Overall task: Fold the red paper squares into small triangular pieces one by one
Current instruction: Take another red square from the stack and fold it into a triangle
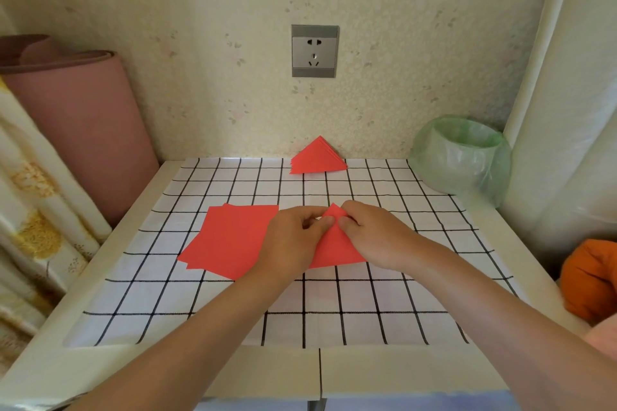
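A red paper triangle [335, 248] lies folded on the checked cloth at the table's middle. My left hand [293, 237] and my right hand [374, 233] meet over its top corner, and each pinches the paper near that tip with thumb and fingers. To the left, partly under my left hand, sits a loose stack of flat red paper squares [230, 237]. At the far edge by the wall rests a pile of folded red triangles [319, 158].
The white cloth with black grid lines [300, 310] covers the table. A bin lined with a green bag [464, 157] stands at the back right. A pink roll [76, 117] leans at the left, an orange cloth [591, 277] lies at the right, and a wall socket [314, 51] is above.
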